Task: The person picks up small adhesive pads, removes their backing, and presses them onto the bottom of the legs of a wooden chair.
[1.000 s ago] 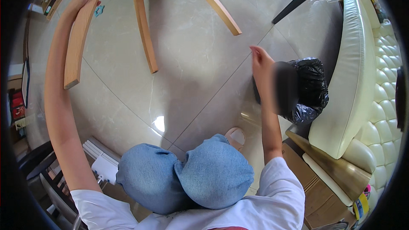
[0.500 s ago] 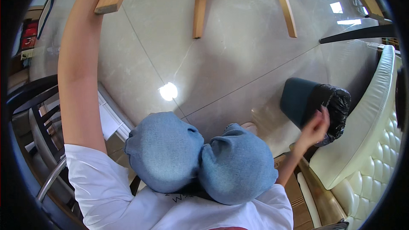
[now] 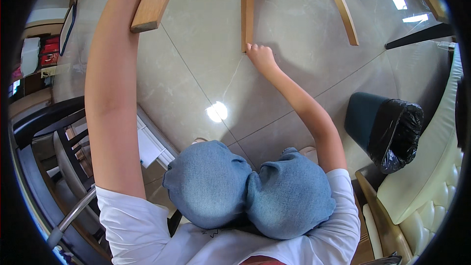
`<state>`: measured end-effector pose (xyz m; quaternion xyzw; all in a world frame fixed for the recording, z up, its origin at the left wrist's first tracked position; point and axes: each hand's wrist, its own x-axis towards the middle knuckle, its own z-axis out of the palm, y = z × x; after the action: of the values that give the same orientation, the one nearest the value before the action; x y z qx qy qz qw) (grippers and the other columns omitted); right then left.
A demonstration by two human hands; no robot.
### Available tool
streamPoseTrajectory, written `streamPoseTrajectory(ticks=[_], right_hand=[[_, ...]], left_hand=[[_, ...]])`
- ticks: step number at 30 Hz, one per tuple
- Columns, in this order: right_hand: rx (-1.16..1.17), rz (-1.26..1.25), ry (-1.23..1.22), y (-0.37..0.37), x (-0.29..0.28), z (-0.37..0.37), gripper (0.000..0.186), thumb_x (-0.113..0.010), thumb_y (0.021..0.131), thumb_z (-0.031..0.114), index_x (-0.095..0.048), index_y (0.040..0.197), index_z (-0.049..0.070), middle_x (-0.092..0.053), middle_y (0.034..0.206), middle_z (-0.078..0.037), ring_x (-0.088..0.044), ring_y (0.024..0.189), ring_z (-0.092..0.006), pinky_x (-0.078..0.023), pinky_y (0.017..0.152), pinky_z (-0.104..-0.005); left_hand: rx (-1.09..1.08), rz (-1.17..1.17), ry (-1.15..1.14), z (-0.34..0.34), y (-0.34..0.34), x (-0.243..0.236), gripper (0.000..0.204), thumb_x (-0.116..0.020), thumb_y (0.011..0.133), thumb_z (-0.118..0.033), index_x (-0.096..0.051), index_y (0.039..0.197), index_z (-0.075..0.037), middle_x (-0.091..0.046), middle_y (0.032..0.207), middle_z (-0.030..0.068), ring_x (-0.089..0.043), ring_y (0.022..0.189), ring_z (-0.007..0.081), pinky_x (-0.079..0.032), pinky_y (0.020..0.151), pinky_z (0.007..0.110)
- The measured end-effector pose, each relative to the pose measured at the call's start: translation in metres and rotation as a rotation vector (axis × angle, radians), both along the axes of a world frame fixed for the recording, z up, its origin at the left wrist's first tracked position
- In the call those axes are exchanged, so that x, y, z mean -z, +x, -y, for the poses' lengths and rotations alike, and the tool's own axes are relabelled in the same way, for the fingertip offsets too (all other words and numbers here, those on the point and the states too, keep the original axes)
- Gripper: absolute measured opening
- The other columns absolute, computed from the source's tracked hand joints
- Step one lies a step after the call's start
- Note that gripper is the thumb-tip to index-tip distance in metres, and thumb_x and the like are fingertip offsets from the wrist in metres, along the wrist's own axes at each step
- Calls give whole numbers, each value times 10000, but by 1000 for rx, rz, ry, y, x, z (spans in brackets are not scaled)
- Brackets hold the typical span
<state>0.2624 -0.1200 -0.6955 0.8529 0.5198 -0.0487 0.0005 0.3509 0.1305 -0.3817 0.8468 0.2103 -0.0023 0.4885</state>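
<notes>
If the right hand (image 3: 261,56), curled against the wooden leg (image 3: 249,10) at twelve o'clock, holds loosely — can't tell, and left hand's unseen — it could slip.

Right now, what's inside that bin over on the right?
A black bag lines the blue-green bin and hangs down its outside. Its opening looks dark; the folds hide the bottom, so I can't tell if any rubbish is there.

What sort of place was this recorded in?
Probably a home's living area, though another furnished lounge can't be ruled out. A cream tufted sofa stands at the right, a bin lined with a black bag sits near it, and wooden furniture legs show over a glossy tiled floor.
</notes>
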Motion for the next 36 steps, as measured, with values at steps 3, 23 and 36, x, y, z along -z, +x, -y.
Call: streamPoseTrajectory(ticks=[3, 23, 36], right_hand=[[-95, 71, 30, 3, 4, -4, 119, -587, 740, 157, -520, 820, 100, -589, 688, -24, -617, 627, -181, -458, 468, -287], [-145, 203, 118, -4, 16, -6, 74, -554, 755, 154, -520, 787, 97, -568, 608, -7, -581, 536, -161, -422, 439, -280], [-425, 8, -74, 11, -19, -10, 80, -594, 727, 122, -673, 719, 130, -654, 733, 0, -641, 714, -190, -494, 558, -304]], left_hand=[[-35, -6, -31, 7, -2, -5, 299, -422, 923, -307, -472, 1127, -95, -511, 941, 57, -562, 793, 153, -503, 656, 296], [29, -27, 114, -29, -26, 15, 394, -419, 894, -451, -421, 1118, -127, -517, 855, 38, -588, 714, 129, -472, 546, 258], [-47, -100, 1051, -47, -69, 16, 213, -307, 920, -205, -384, 1021, -34, -573, 872, 304, -529, 858, 483, -420, 727, 503]])
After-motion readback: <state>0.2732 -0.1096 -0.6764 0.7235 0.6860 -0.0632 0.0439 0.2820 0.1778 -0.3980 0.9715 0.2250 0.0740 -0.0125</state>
